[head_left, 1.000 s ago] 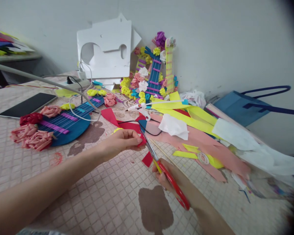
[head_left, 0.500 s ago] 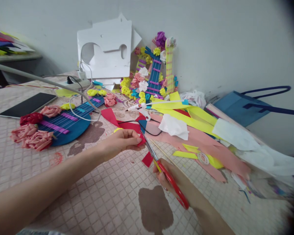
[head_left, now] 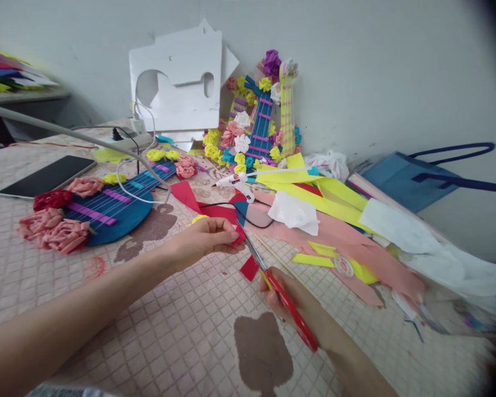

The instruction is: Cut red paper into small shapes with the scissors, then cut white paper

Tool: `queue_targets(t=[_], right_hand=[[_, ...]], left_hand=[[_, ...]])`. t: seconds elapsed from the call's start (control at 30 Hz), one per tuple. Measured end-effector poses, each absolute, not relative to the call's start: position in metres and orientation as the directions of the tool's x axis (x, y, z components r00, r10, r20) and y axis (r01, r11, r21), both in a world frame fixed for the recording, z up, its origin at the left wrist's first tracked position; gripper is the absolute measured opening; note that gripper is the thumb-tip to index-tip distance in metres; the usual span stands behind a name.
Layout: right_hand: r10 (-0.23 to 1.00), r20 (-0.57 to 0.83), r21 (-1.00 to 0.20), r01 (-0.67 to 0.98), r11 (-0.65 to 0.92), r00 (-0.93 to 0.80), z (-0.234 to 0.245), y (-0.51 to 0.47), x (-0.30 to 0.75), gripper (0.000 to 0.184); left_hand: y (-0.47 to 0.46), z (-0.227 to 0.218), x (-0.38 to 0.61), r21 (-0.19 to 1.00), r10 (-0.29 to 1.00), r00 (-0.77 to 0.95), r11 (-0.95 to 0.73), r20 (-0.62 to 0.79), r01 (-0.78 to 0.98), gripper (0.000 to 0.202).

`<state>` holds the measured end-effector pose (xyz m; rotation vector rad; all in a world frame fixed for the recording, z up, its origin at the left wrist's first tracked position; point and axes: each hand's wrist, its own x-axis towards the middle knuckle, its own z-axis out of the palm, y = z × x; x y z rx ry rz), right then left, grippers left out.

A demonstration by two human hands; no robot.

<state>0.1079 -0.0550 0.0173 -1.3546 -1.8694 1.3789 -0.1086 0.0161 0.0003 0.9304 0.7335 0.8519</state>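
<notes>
Between thumb and fingers, my left hand (head_left: pixel 209 237) pinches a small red crepe paper piece (head_left: pixel 240 234). My right hand (head_left: pixel 287 295) is wrapped round red-handled scissors (head_left: pixel 291 309). Their blades (head_left: pixel 252 245) point away from me, with the tips at the edge of the red piece; whether they cut into it I cannot tell. Below the blades, a loose red square (head_left: pixel 248 268) lies on the tablecloth. Past my left hand lies a longer red strip (head_left: pixel 184 197), and a bit of yellow (head_left: pixel 198 219) shows beside my knuckles.
A blue paper guitar (head_left: pixel 119 207) with paper roses and a black tablet (head_left: pixel 47 175) lie left. A white glue gun (head_left: pixel 235 181) rests beyond my hands, its black cable curving nearby. Pink paper sheets (head_left: pixel 334 237), yellow strips (head_left: pixel 314 259) and a blue bag (head_left: pixel 409 179) spread right.
Almost nothing differs. Both hands, the scissors and the red piece keep nearly the same place, while the view shifts very slightly.
</notes>
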Motion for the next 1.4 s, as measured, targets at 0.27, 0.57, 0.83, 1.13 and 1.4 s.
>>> queue_targets(t=[0.27,0.57,0.83,1.13,1.4], right_hand=[[0.886,-0.219,-0.930,0.361,-0.064,-0.409,0.008,-0.055,0.109,0.022],[0.886,-0.254,-0.930,0.350,-0.114,-0.388,0.005,-0.054,0.108,0.021],[0.893,-0.254,-0.905,0.416,-0.084,-0.371,0.003,-0.053,0.110,0.020],[0.903,-0.261,-0.915,0.384,-0.120,-0.341,-0.002,-0.052,0.110,0.025],[0.890,-0.265,-0.901,0.424,-0.091,-0.371,-0.003,-0.051,0.113,0.026]], left_hand=[[0.018,-0.002,-0.110,0.889,0.857,0.490,0.341,-0.160,-0.306,0.017],[0.019,-0.003,-0.112,0.891,0.845,0.510,0.345,-0.158,-0.295,0.015],[0.020,-0.003,-0.113,0.890,0.839,0.521,0.348,-0.156,-0.294,0.015],[0.019,0.002,-0.113,0.881,0.834,0.529,0.361,-0.158,-0.306,0.016],[0.019,0.001,-0.114,0.878,0.831,0.534,0.364,-0.155,-0.311,0.017]])
